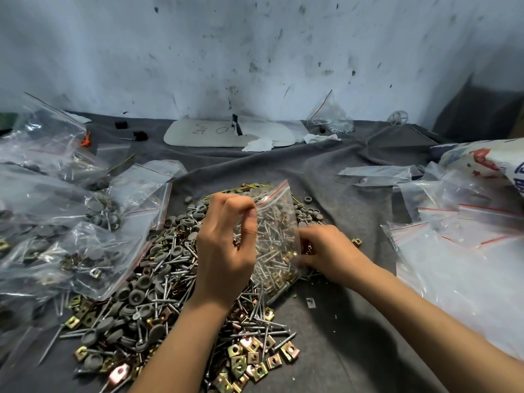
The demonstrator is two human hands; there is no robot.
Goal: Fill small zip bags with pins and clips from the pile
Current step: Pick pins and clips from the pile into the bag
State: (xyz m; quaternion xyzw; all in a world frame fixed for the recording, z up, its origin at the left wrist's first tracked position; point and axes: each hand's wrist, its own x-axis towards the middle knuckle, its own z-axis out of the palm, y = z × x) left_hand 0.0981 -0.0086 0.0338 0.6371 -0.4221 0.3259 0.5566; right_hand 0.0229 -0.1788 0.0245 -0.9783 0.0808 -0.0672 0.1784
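A clear zip bag point(276, 231) with a red strip stands upright over the pile point(158, 302) of screws, grey caps and brass clips on the grey cloth. It holds screws and clips. My left hand point(226, 248) pinches the bag's upper edge between thumb and fingers. My right hand point(329, 251) lies low at the bag's right side with its fingers curled down into the parts there. What those fingers hold is hidden.
Filled bags point(65, 245) are heaped at the left. Empty zip bags point(459, 231) lie spread at the right beside a printed sack point(493, 160). At the back wall are a white board point(215, 134), crumpled tissue point(259, 144) and a bag of small parts point(331, 117).
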